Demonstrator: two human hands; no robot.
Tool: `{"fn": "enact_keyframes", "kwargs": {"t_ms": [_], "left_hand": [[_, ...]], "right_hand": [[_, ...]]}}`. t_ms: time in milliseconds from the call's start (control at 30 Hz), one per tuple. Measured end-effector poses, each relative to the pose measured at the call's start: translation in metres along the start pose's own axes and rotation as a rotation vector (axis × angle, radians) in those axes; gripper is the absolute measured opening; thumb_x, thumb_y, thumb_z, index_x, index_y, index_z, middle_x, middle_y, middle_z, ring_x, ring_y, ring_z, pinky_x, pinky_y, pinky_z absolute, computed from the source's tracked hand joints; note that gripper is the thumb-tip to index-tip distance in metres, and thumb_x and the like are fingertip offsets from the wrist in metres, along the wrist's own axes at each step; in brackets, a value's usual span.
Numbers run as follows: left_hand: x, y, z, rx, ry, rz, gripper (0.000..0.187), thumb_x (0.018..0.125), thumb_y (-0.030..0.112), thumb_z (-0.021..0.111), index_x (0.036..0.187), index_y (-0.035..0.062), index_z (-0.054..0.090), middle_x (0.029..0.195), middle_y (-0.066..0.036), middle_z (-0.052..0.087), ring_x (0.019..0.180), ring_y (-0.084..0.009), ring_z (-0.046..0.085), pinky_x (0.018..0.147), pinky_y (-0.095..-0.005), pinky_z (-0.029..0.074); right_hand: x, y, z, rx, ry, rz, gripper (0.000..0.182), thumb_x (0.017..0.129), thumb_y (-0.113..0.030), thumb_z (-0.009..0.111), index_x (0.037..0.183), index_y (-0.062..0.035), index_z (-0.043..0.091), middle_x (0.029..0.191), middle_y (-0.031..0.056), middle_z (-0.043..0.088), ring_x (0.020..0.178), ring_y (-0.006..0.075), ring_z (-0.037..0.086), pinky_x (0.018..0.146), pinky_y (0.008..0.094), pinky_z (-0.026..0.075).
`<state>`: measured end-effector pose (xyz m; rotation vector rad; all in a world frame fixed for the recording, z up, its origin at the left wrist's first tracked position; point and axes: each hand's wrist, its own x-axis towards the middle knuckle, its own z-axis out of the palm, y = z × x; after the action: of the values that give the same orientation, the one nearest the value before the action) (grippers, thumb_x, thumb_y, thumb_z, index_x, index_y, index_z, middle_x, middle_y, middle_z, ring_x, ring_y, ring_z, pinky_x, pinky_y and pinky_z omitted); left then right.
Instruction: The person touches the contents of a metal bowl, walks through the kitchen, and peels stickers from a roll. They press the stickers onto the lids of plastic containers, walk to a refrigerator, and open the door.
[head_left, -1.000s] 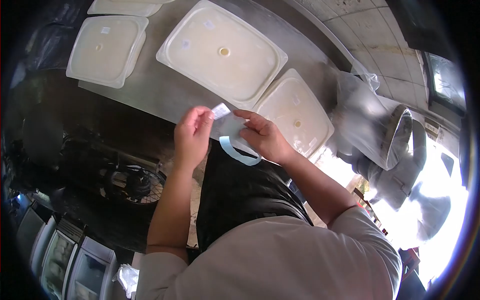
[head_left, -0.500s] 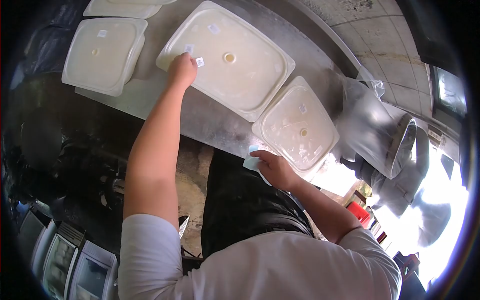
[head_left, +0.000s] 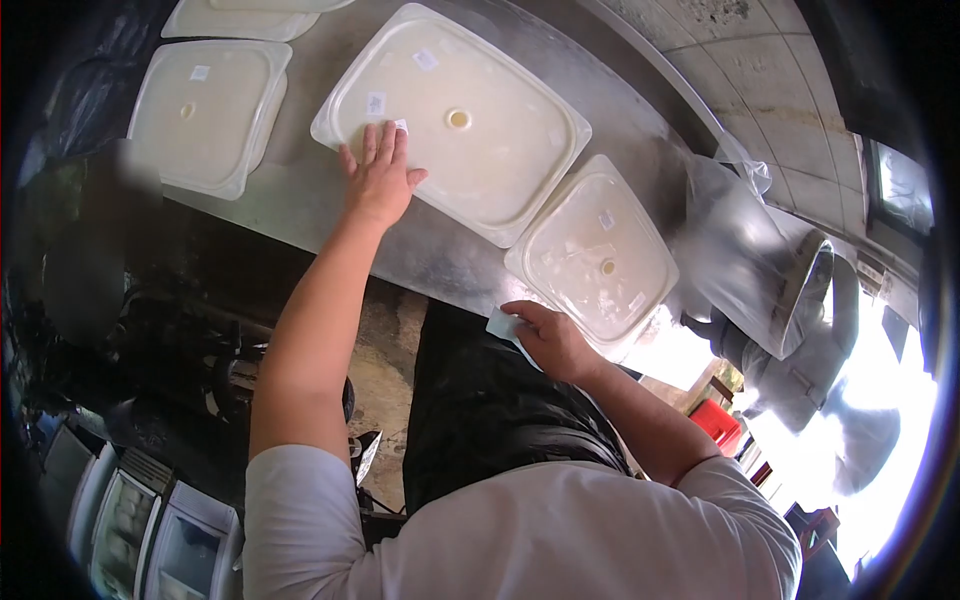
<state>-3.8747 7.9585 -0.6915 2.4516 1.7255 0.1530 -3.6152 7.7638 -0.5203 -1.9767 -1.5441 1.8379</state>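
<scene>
A large lidded white container (head_left: 480,165) stands on the metal table. My left hand (head_left: 382,178) lies on its lid near the left corner, fingers spread, with the fingertips over a small white label (head_left: 401,126). Another label (head_left: 376,103) is on the lid just above the fingers. At the table's front edge my right hand (head_left: 550,338) is closed around a pale blue sheet (head_left: 507,325). Beside that hand stands a smaller lidded container (head_left: 597,250) with labels on its lid.
More lidded containers (head_left: 208,112) stand at the left of the metal table (head_left: 300,205). Clear plastic bags (head_left: 735,235) are at the right, near a tiled wall (head_left: 750,95). A red object (head_left: 715,424) shows at lower right.
My left hand has gone from pinching the small label to lying spread over it on the lid. The sheet in my right hand has tipped slightly lower.
</scene>
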Motion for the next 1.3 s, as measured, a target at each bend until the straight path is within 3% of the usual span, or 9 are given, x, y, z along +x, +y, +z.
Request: {"fn": "enact_keyframes", "kwargs": {"t_ms": [67,133,200,267,333,400,500,700,1300], "left_hand": [[-0.005,0.003,-0.003,-0.029,-0.087,-0.06,0.062,0.103,0.045,0.054,0.152,0.0079,0.046,0.164,-0.008,0.038,0.155,-0.0376,0.023,0.119,-0.0726,0.015],[-0.004,0.003,-0.011,0.002,-0.051,-0.08,0.066,0.101,0.049,0.055,0.152,0.0078,0.046,0.162,-0.012,0.04,0.152,-0.0386,0.03,0.116,-0.0742,0.019],[-0.003,-0.013,-0.026,-0.099,-0.1,-0.342,0.072,0.101,0.054,0.054,0.154,0.0076,0.043,0.161,-0.014,0.039,0.152,-0.0401,0.028,0.118,-0.0698,0.02],[-0.007,-0.065,-0.006,-0.299,0.091,-0.44,0.074,0.099,0.054,0.059,0.149,0.0005,0.045,0.154,-0.021,0.045,0.149,-0.0419,0.033,0.119,-0.0649,0.025],[-0.007,-0.119,0.022,-0.308,0.581,-1.346,0.073,0.097,0.046,0.066,0.147,-0.0015,0.042,0.142,-0.019,0.054,0.128,-0.0419,0.055,0.104,-0.0565,0.048],[0.0,-0.142,-0.065,-1.049,0.709,-1.843,0.074,0.097,0.047,0.068,0.143,-0.0044,0.042,0.142,-0.021,0.053,0.118,-0.0411,0.06,0.098,-0.0537,0.053],[-0.013,-0.213,-0.043,-1.153,0.651,-1.653,0.073,0.096,0.038,0.072,0.14,-0.011,0.042,0.137,-0.027,0.056,0.113,-0.0399,0.066,0.084,-0.0511,0.056],[-0.041,-0.244,-0.019,-0.952,0.427,-1.434,0.056,0.097,0.027,0.07,0.132,-0.0128,0.05,0.13,-0.027,0.062,0.119,-0.037,0.064,0.095,-0.0445,0.052],[-0.167,-0.159,0.0,-0.868,0.118,-1.407,0.052,0.096,0.033,0.071,0.125,-0.007,0.057,0.121,-0.023,0.067,0.102,-0.0327,0.067,0.087,-0.043,0.052]], "right_hand": [[0.001,0.001,0.002,-0.03,0.014,-0.022,0.037,0.097,-0.012,0.057,0.133,-0.0081,0.063,0.101,0.0215,0.072,0.093,0.0314,0.071,0.086,0.0398,0.054],[0.002,-0.005,0.001,-0.06,0.02,-0.063,0.036,0.097,-0.013,0.057,0.133,-0.0089,0.062,0.097,0.0246,0.071,0.091,0.0363,0.071,0.084,0.0425,0.054],[0.003,-0.017,-0.005,0.079,-0.079,0.16,0.036,0.097,-0.013,0.058,0.133,-0.0083,0.063,0.096,0.0235,0.071,0.089,0.0307,0.071,0.083,0.0404,0.054],[0.01,0.001,0.005,0.043,-0.034,-0.009,0.036,0.097,-0.013,0.06,0.132,-0.0071,0.063,0.098,0.0225,0.072,0.091,0.026,0.07,0.085,0.0377,0.054],[0.015,0.002,0.005,0.085,-0.058,0.079,0.036,0.099,-0.015,0.06,0.133,-0.0031,0.062,0.108,0.0125,0.073,0.1,0.0166,0.067,0.091,0.0316,0.051],[0.02,0.007,0.009,0.08,-0.052,0.061,0.037,0.098,-0.015,0.061,0.132,-0.0014,0.062,0.111,0.0121,0.073,0.101,0.017,0.066,0.092,0.0315,0.051],[0.023,0.006,0.013,-0.034,-0.041,0.066,0.036,0.098,-0.014,0.061,0.132,-0.0013,0.062,0.111,0.0124,0.073,0.102,0.017,0.066,0.093,0.0315,0.051],[0.022,-0.004,0.018,-0.013,-0.055,-0.015,0.032,0.097,-0.012,0.062,0.127,-0.0003,0.064,0.102,0.0111,0.072,0.093,0.0148,0.065,0.085,0.0312,0.052],[-0.025,-0.084,-0.012,0.918,-0.141,-0.038,0.03,0.1,-0.001,0.056,0.13,-0.0034,0.063,0.107,0.0057,0.07,0.094,0.0143,0.067,0.085,0.0287,0.053]]}}
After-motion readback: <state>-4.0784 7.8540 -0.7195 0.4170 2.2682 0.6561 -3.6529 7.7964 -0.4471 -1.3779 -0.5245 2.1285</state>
